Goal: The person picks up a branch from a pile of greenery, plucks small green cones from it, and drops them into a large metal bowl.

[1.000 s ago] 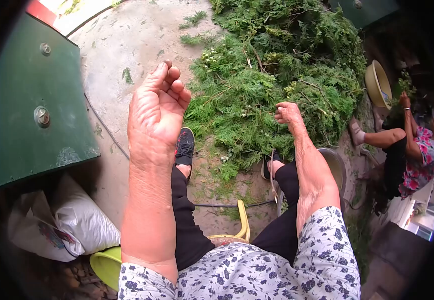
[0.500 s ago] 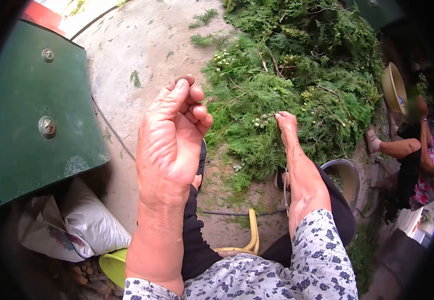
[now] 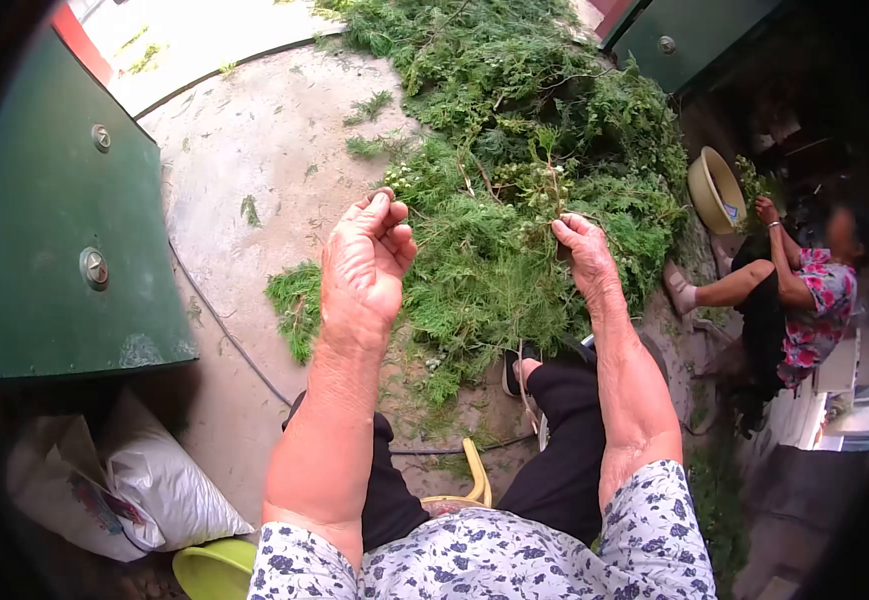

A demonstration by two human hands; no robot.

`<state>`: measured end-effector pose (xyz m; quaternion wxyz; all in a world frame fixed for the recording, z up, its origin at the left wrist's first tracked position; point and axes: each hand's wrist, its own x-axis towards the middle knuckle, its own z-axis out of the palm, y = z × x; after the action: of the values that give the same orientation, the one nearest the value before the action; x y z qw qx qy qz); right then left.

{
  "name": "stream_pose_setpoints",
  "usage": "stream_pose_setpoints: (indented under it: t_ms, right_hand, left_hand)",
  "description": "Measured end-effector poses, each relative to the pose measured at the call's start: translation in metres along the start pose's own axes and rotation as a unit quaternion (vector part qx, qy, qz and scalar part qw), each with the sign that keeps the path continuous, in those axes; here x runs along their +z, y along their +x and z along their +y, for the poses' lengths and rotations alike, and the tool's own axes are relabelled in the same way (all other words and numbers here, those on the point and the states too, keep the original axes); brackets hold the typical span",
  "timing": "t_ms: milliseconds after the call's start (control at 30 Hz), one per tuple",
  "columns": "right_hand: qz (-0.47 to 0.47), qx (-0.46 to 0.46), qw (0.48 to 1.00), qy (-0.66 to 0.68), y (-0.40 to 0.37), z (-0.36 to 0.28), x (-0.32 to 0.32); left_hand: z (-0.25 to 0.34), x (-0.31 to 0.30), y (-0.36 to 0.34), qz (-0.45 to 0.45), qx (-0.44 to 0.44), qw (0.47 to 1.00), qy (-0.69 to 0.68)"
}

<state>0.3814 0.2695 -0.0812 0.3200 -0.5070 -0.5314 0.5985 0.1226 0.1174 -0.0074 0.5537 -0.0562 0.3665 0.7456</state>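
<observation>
At bottom edge: lime-green basin (image 3: 212, 572) cut off by frame, inside not visible.
behind right forearm: sandalled foot (image 3: 516, 370) partly hidden; yellow stool (image 3: 474, 478) mostly covered by legs.
co-worker (image 3: 804, 300): sat at far right, blurred, partly lost in dark lens rim.
yellow basin (image 3: 712, 188): tilted just beside co-worker, small pale scrap inside, rest hard to make out.
white sack (image 3: 159, 480): slumped below green door (image 3: 54, 230), contents unseen.
sprig (image 3: 551, 195): green, feathery, dotted with small pale cones, stood upright just above pile, stem end hidden in fingers.
right hand (image 3: 586, 252): thumb and fingertips clamped on sprig stem.
left hand (image 3: 364, 262): raised beside pile, apart from sprig; fingers bunched, half curled toward thumb; whether tips met could not be told.
pile (image 3: 494, 90): green branches heaped on concrete ground (image 3: 254, 150), ran from feet to top edge, top cut off.
</observation>
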Motion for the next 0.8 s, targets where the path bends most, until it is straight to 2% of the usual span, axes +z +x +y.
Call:
stream_pose_setpoints:
  t_ms: [133,233,300,367,500,567,600,633,700,733,767,800]
  right_hand:
    - [-0.043,-0.031,0.985,0.164,-0.025,-0.012,0.004]
    - [-0.052,-0.057,0.974,0.212,-0.041,-0.024,0.013]
    - [-0.025,-0.077,0.975,0.208,-0.046,-0.022,0.019]
    - [-0.109,-0.06,0.943,0.309,-0.068,-0.044,0.032]
    - [-0.155,-0.061,0.904,0.395,-0.064,-0.024,0.019]
    - [-0.147,-0.09,0.863,0.475,-0.076,-0.022,0.027]
    - [-0.123,-0.069,0.819,0.556,-0.076,-0.015,0.029]
    - [-0.242,-0.059,0.788,0.563,-0.066,-0.015,0.024]
    - [-0.307,-0.048,0.721,0.62,-0.07,-0.018,0.03]
    - [-0.373,-0.092,0.734,0.56,-0.058,-0.024,0.035]
    - [-0.277,-0.043,0.799,0.532,-0.067,-0.025,0.035]
    - [-0.224,-0.029,0.845,0.485,-0.076,-0.037,0.042]
  left_hand:
    - [-0.006,0.006,-0.003,-0.007,0.001,1.0,0.025]
    - [-0.01,0.012,-0.005,-0.016,0.005,0.999,0.042]
    - [-0.014,0.014,-0.003,-0.03,0.013,0.997,0.068]
    - [-0.019,0.019,-0.005,-0.03,0.014,0.997,0.075]
    - [-0.02,0.024,-0.004,-0.062,0.021,0.989,0.132]
    - [-0.019,0.023,-0.002,-0.066,0.077,0.974,0.201]
    - [-0.023,0.025,-0.002,-0.044,0.064,0.974,0.212]
    - [-0.03,0.028,-0.003,-0.046,0.065,0.974,0.214]
    - [-0.045,0.034,-0.006,-0.076,0.005,0.96,0.269]
    - [-0.051,0.039,-0.012,-0.126,-0.003,0.955,0.269]
    - [-0.066,0.032,-0.004,-0.21,-0.023,0.958,0.195]
    - [-0.068,0.038,-0.02,-0.218,-0.023,0.961,0.168]
